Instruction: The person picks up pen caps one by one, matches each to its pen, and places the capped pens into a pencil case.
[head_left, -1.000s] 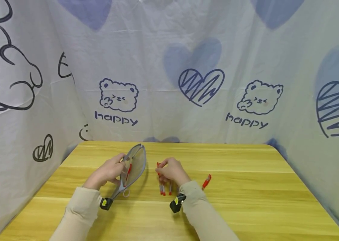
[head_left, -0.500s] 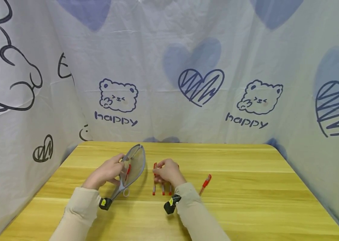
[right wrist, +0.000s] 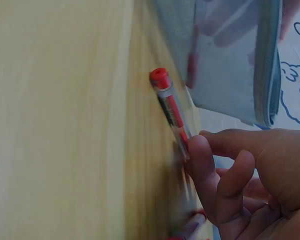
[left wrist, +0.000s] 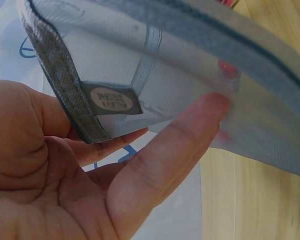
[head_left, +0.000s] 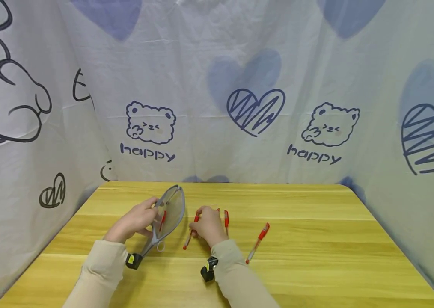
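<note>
In the head view my left hand (head_left: pixel 136 219) holds a grey see-through mesh zip pouch (head_left: pixel 176 209) tilted up, its zipped mouth spread. The left wrist view shows the thumb on one side of the pouch's mesh (left wrist: pixel 185 75) and fingers behind it. A red pen (head_left: pixel 162 220) lies inside the pouch. My right hand (head_left: pixel 209 226) pinches another red-capped clear pen (right wrist: pixel 172 107) between thumb and fingers, just right of the pouch and apart from it. Beyond that hand lies a red pen (head_left: pixel 226 219), with one more red tip beside it, mostly hidden.
A single red pen (head_left: pixel 257 243) lies slanted on the yellow wood-grain table (head_left: pixel 317 256), right of my right sleeve. A white printed cloth (head_left: pixel 201 141) hangs behind the table and along both sides.
My right hand has drawn one pen leftward from the group, toward the pouch, and the pen now slants. More of the far-right pen shows. The left hand and pouch have hardly moved.
</note>
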A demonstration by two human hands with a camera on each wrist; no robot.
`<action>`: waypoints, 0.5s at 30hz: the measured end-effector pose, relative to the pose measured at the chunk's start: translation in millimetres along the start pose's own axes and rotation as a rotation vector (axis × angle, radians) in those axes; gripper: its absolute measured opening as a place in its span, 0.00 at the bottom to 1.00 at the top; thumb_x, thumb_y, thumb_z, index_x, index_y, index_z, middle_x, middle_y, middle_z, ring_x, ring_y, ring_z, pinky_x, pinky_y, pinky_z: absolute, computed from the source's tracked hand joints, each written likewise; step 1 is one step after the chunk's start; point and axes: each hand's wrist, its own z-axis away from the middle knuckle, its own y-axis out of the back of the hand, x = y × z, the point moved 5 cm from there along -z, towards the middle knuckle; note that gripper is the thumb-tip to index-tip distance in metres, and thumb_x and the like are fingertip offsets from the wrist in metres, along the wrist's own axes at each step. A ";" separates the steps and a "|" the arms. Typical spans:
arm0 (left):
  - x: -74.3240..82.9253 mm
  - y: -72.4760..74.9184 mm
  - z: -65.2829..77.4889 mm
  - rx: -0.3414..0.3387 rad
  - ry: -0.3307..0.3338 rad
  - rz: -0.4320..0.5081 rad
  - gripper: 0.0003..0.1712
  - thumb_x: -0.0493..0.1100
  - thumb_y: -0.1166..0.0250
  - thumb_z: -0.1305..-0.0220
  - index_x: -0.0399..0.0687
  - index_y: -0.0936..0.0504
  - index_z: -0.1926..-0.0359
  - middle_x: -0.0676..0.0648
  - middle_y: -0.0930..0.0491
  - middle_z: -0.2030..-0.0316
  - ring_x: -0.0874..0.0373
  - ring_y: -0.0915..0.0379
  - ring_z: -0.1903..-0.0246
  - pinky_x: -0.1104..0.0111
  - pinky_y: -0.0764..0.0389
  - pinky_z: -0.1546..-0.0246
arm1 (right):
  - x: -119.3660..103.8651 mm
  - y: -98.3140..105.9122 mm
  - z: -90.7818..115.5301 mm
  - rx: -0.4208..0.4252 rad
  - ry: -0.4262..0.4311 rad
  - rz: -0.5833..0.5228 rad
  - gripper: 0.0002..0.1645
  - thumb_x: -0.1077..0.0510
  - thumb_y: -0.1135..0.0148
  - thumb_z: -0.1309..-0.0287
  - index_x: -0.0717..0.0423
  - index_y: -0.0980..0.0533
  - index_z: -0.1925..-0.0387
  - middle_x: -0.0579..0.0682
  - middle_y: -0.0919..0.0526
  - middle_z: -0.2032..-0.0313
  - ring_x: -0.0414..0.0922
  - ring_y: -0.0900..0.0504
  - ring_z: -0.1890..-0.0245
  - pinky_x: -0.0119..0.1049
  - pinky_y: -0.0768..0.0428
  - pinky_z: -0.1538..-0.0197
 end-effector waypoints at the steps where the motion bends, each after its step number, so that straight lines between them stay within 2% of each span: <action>1: -0.1 -0.2 0.0 0.000 0.001 0.001 0.27 0.36 0.60 0.23 0.36 0.35 0.28 0.24 0.21 0.42 0.37 0.16 0.47 0.48 0.10 0.60 | -0.2 -1.5 0.0 0.005 0.009 0.009 0.25 0.69 0.24 0.41 0.68 0.22 0.43 0.50 0.18 0.82 0.38 0.21 0.88 0.27 0.22 0.81; 7: 1.2 -0.7 0.3 -0.001 -0.002 -0.001 0.28 0.36 0.60 0.24 0.35 0.34 0.28 0.23 0.21 0.41 0.36 0.16 0.47 0.49 0.10 0.60 | 1.0 -6.1 0.4 0.035 -0.003 0.044 0.29 0.68 0.23 0.42 0.67 0.21 0.40 0.48 0.21 0.82 0.36 0.23 0.88 0.26 0.22 0.80; 12: 0.5 -0.3 0.2 0.002 -0.001 0.000 0.27 0.36 0.60 0.25 0.35 0.34 0.29 0.24 0.21 0.42 0.36 0.16 0.48 0.49 0.10 0.60 | 0.8 -7.2 2.7 0.036 -0.032 0.035 0.34 0.68 0.23 0.42 0.65 0.23 0.33 0.50 0.18 0.82 0.38 0.20 0.87 0.26 0.24 0.81; 15: -0.6 -0.1 0.1 -0.001 -0.001 0.001 0.27 0.36 0.61 0.24 0.35 0.34 0.29 0.24 0.21 0.42 0.37 0.16 0.49 0.49 0.10 0.61 | -1.5 -6.9 4.2 0.046 -0.045 0.072 0.38 0.67 0.22 0.42 0.64 0.24 0.30 0.53 0.14 0.77 0.41 0.17 0.84 0.29 0.21 0.80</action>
